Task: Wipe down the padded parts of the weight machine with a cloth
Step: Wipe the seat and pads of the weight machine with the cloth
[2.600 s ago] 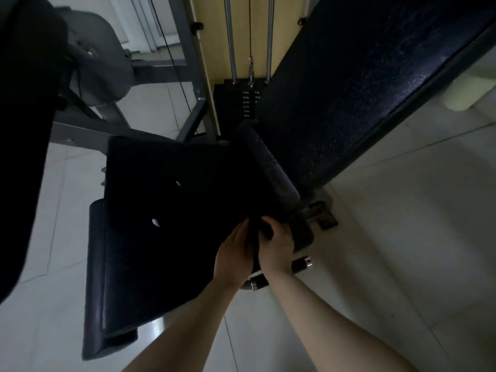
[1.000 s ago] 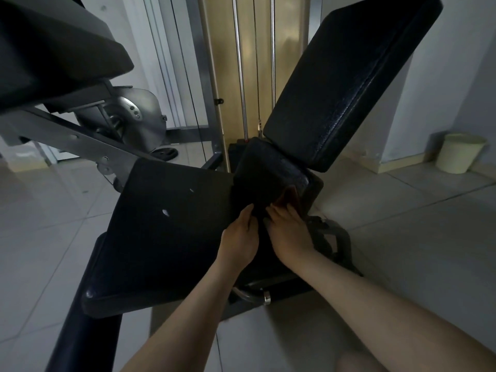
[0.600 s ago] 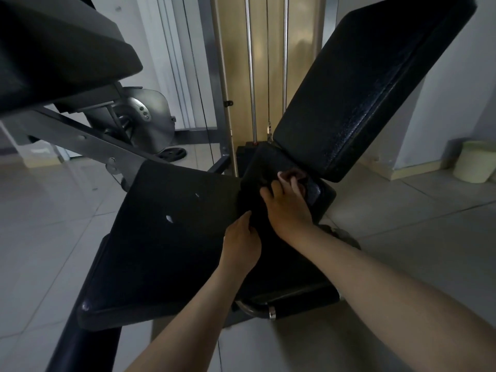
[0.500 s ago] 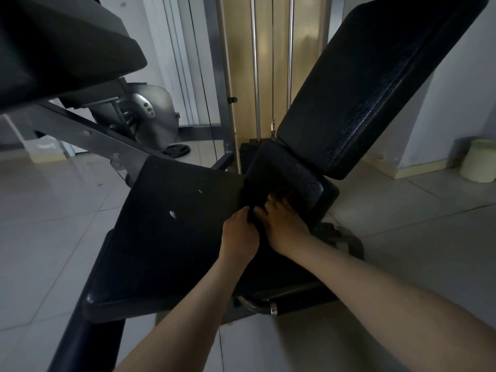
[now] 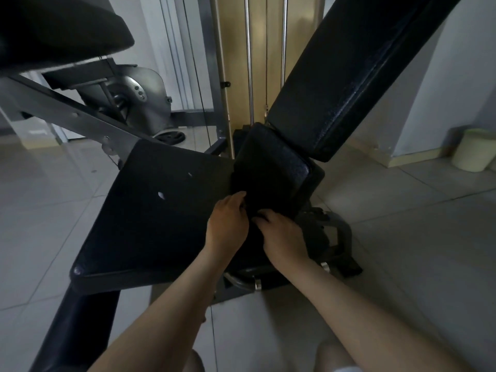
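**Both hands at the fold between the pads**

Low in the centre of the frame, the left hand (image 5: 228,224) and the right hand (image 5: 281,234) lie close together, where the wide seat pad (image 5: 161,216) meets the small middle pad (image 5: 294,163). A dark cloth (image 5: 257,189) seems to lie over this small pad. In the dim light it is hard to separate from the padding. The fingers of both hands are bent and pinch its lower end, the left from the left side and the right from below. The long back pad (image 5: 349,76) rises toward the upper right. A pale bin (image 5: 475,151) stands on the tiled floor (image 5: 402,237) at the right edge.
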Tool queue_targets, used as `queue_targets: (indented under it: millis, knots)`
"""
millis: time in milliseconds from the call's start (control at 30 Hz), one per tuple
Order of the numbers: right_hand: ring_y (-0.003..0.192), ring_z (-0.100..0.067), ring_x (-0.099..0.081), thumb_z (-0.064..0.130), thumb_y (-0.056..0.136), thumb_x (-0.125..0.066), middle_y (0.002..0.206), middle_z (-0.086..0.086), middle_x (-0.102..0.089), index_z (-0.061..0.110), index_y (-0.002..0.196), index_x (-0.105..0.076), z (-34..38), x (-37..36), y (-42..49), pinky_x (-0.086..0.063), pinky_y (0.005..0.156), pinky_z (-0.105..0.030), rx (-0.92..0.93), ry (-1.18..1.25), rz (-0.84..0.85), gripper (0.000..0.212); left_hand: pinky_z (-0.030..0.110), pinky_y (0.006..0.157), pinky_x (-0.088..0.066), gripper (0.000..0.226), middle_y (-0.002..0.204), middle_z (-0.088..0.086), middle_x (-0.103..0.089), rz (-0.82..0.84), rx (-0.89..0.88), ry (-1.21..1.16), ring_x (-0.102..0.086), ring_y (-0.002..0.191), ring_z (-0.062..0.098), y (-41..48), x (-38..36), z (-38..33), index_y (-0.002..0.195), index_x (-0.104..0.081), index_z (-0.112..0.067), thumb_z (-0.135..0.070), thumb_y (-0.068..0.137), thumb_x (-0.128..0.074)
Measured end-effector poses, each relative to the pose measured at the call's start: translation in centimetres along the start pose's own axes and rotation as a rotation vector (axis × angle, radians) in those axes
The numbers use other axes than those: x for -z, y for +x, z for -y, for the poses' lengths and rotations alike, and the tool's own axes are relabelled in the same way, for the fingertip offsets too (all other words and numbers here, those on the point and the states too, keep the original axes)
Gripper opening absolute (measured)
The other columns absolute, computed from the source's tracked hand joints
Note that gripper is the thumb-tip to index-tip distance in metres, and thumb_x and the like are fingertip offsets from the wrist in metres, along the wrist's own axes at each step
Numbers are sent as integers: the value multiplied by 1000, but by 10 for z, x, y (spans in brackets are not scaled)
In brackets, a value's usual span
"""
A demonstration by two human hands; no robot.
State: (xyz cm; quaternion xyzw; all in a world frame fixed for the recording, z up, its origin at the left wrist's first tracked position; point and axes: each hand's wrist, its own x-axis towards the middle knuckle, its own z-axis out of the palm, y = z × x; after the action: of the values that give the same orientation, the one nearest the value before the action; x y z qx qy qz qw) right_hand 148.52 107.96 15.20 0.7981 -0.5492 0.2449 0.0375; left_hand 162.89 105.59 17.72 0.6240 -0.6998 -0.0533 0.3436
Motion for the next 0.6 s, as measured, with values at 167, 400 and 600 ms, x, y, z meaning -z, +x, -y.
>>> queue_targets:
  millis: [167,400,600]
  knots:
    - [119,-30,-55,3,87,-58,135,-6,-55,19,131,-59,-57,-11,-56,-52,93,-40,-135,103,-44,47,36,97,-43,35,124,-7,-64,143,-154,356,-56,115,19,-46,1,-14,129,-58,-28,-32,98,-43]
    - [118,-23,-56,10,98,-50,124,-5,-62,15,125,-66,-116,-15,-47,-41,99,-25,-568,465,-157,32,42,97,-37,43,130,-6,-62,134,-174,547,-51,121,24,-56,-16,-21,135,-56,-29,-39,98,-37]
    - [121,-19,-49,12,92,-55,127,-3,-60,14,114,-72,-54,-25,-38,-31,105,-23,-380,396,-140,28,45,102,-32,42,138,0,-52,218,-154,566,-41,127,29,-48,-24,-34,137,-51,-30,-41,100,-34]
